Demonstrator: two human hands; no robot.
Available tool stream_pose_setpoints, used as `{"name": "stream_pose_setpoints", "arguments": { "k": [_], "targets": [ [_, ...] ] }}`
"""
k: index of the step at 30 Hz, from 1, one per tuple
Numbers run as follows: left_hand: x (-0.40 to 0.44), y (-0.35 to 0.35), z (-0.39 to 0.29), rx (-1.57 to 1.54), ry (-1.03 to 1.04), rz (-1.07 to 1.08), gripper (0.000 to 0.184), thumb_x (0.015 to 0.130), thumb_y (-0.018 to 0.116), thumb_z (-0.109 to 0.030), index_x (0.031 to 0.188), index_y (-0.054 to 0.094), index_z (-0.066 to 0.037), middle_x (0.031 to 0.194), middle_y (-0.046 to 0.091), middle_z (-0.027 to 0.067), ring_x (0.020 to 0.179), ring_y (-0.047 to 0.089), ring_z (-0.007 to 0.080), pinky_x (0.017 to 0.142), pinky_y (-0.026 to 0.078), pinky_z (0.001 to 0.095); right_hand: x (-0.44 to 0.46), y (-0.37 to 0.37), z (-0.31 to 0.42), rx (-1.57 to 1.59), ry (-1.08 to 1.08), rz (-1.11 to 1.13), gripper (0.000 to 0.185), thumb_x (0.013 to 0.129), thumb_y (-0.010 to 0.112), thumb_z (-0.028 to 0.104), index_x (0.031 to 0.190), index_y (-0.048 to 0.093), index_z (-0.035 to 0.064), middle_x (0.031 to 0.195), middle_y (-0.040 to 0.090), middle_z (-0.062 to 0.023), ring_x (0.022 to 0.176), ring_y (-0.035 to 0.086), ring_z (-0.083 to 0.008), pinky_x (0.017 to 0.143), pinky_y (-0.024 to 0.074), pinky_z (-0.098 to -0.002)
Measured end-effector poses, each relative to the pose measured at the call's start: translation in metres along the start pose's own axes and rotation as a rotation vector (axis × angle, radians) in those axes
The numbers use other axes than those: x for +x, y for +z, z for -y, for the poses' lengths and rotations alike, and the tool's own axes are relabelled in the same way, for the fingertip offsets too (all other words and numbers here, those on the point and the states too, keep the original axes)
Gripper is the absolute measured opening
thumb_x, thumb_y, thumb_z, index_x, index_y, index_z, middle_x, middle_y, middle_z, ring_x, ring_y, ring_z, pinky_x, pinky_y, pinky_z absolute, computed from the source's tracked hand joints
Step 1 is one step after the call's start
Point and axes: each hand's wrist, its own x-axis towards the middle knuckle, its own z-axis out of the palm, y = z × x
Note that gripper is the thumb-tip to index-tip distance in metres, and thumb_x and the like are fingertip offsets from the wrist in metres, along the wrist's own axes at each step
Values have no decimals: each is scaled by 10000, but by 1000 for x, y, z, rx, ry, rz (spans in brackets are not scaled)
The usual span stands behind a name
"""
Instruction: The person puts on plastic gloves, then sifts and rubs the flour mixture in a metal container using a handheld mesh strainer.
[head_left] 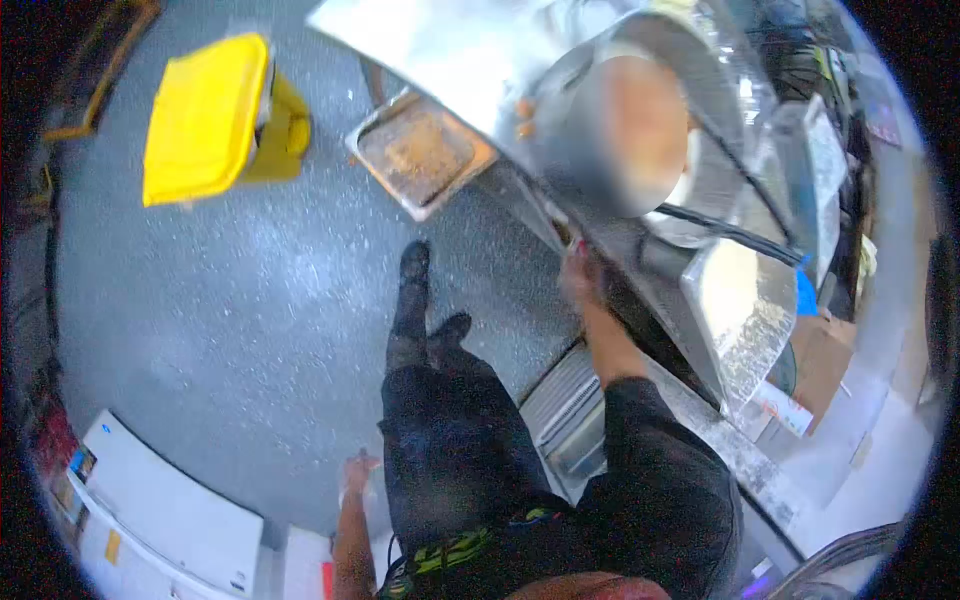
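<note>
My right hand (582, 278) reaches to the front edge of a metal kitchen unit. Its fingers look closed near a small red part (580, 246), but blur hides what they grip. Low beside my leg hangs my left hand (358, 470), small and smeared, with a pale, see-through patch next to it. Above and right of my right hand, a large round metal pot (565, 130) stands on the unit, its inside blurred. A black bar (725, 232) runs close to the pot.
Ahead on the floor stands a yellow-lidded bin (205, 120). A stained metal tray (415, 152) sits low beside the steel counter (430, 45). A white chest-like unit (170, 500) is behind on the left. Cardboard (825, 365) lies at the right.
</note>
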Motion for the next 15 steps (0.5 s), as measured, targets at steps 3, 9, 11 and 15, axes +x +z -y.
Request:
{"name": "stream_pose_setpoints", "arguments": {
  "k": [3,9,11,15],
  "targets": [
    [75,-59,-31,-322,-12,29,390,870,348,-332,1027,535,-29,858,610,116,848,559,189,814,396,360,-123,-28,1,48,-40,20,280,790,442,284,888,574,57,654,529,-135,538,519,-264,498,422,-366],
    [206,-177,-123,-803,-28,58,396,841,408,-360,936,584,-19,893,604,76,847,550,187,729,430,340,-255,10,-66,359,122,31,236,739,490,259,709,595,50,645,571,-137,539,540,-262,493,406,-381],
    [244,-217,-158,-734,-44,261,391,843,398,-355,927,585,-22,867,610,71,842,554,187,711,437,351,-277,13,-87,521,113,-206,247,732,505,266,670,592,44,632,570,-151,540,544,-261,504,407,-395],
    [308,-259,-224,104,95,252,401,836,395,-375,922,594,-38,812,621,71,839,567,184,714,443,363,-296,-20,-109,745,205,-665,303,735,498,352,688,618,78,678,579,-184,613,572,-251,595,414,-383]
  ]
}}
